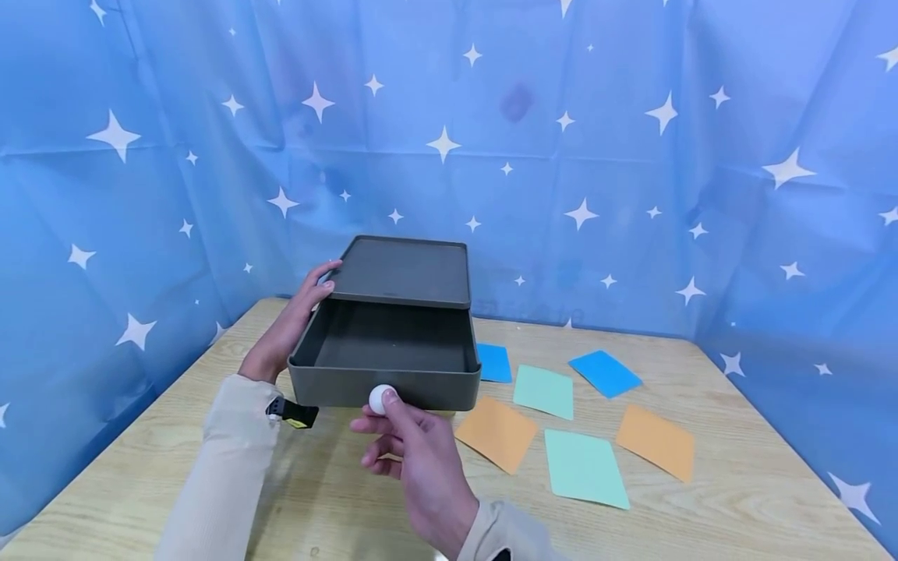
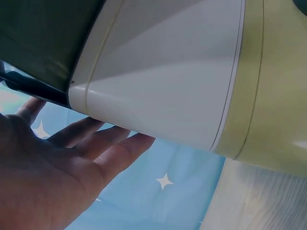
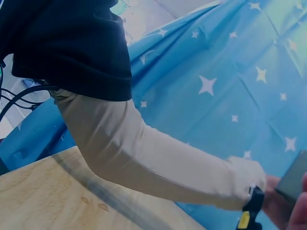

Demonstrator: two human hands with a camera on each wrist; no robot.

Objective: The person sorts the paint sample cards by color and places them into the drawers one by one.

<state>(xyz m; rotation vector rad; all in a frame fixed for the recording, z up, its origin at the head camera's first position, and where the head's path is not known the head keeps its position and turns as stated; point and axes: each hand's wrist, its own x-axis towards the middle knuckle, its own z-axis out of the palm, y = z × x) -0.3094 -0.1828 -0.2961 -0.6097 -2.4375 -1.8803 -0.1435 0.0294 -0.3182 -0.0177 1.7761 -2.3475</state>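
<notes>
fingers: the right hand [image 1: 421,460] has its thumb and fingertips pinched narrow round the white knob [image 1: 380,399] on the drawer front; the left hand [image 1: 289,327] lies mostly straight and relaxed against the left side of the grey box [image 1: 403,273], thumb up near the lid edge; in the left wrist view the fingers [image 2: 103,146] look loose and flat under a pale surface, so I'd call that a steadying touch, not a grip

drawer: the drawer [image 1: 386,366] is slid well out toward the near edge of the desk [image 1: 737,499] and looks empty as far as I can see; box sits toward the far left corner

cards: six coloured cards to the right of the box, flat on the desk, none touching the hands; the orange card [image 1: 496,433] is nearest the right hand, a mint card [image 1: 585,467] just beside it toward the near edge, the rest further right and back

step: looks like the pull-open part, pretty much at full travel I reckon

next move: my guess is letting go of the knob without shoving the drawer, left hand bracing the box meanwhile

can't tell: right wrist view is mostly sleeve [image 3: 144,153]; hardly any of the knob pinch shows there
</notes>
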